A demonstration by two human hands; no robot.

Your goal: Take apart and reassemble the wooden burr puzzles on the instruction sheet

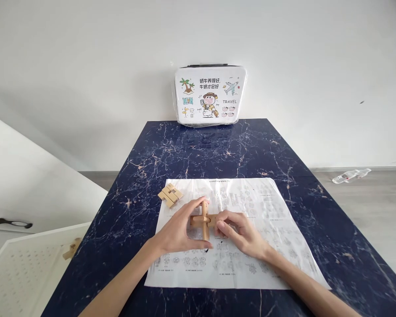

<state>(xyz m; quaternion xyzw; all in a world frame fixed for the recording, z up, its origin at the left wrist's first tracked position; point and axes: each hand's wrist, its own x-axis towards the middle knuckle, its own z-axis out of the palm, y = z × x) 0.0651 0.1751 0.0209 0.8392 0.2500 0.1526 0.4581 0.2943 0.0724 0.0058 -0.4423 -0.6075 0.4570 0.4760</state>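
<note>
On the dark blue surface (224, 160), over a printed sheet (273, 257), a wooden cross (205, 219) is held in the left hand's (174, 230) grip and narrowly pinched by the right hand (242, 234); pieces could be dislodged by uneven pulling.

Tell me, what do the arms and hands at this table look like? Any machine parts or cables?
No machine parts or cables: these are a person's. The left hand and right hand are bare, with slender fingers and no gloves or rings visible. The left forearm and right forearm show no sleeves, watch or bracelet.
</note>
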